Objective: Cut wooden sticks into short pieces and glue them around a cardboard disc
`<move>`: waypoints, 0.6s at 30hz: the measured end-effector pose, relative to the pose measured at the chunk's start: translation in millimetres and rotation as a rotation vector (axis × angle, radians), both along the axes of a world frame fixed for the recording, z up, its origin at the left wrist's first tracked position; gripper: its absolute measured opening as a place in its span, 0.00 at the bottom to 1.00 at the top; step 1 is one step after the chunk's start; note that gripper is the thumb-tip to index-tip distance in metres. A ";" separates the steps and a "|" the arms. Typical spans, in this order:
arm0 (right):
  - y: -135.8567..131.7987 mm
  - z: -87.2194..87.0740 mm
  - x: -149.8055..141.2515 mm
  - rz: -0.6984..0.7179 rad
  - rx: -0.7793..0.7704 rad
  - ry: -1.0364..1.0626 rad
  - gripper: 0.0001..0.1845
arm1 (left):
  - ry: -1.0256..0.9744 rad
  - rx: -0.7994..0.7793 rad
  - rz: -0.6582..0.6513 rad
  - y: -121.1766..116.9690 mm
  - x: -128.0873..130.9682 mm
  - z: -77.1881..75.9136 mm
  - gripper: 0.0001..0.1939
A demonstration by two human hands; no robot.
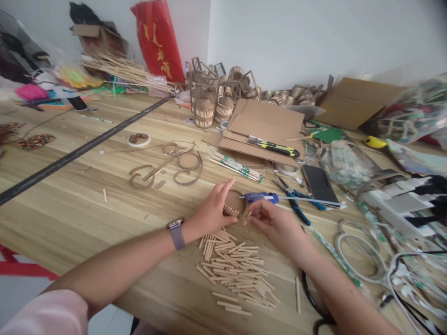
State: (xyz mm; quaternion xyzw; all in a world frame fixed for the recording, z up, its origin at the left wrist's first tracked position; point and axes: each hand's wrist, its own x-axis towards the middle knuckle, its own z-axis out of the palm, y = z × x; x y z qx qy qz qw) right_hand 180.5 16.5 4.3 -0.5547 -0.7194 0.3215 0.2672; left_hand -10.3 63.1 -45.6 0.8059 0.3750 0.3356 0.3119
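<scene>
My left hand (213,208), wearing a watch (175,225) on the wrist, curves its thumb and fingers around the left side of a cardboard ring (231,211). Short wooden sticks stand in a row along the ring's near edge. Between thumb and fingertips, my right hand (274,223) pinches one short wooden stick (247,217), just right of the ring. A blue glue gun (261,197) lies right behind the ring, with a long glue stick (307,200) out of its back. Nearer to me is a loose pile of short sticks (240,270).
Pliers (296,207) and a phone (319,184) lie on the right. Behind are cutters (274,145) on cardboard (265,123), wrapped sticks (235,166), and curled strips (188,167). Small lantern-like models (204,111) stand at the back. Tape rolls (361,256) and cables crowd the right edge.
</scene>
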 end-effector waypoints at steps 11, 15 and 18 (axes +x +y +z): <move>6.6 -7.2 -9.1 0.010 0.115 -0.153 0.04 | 0.006 0.019 -0.005 0.1 -0.5 2.4 0.57; 6.4 -11.6 -9.2 0.024 0.132 -0.150 0.04 | 0.002 0.027 -0.006 0.0 0.1 2.0 0.57; 7.0 -13.9 -9.4 0.033 0.149 -0.161 0.04 | -0.004 0.022 -0.006 -0.2 0.3 2.5 0.56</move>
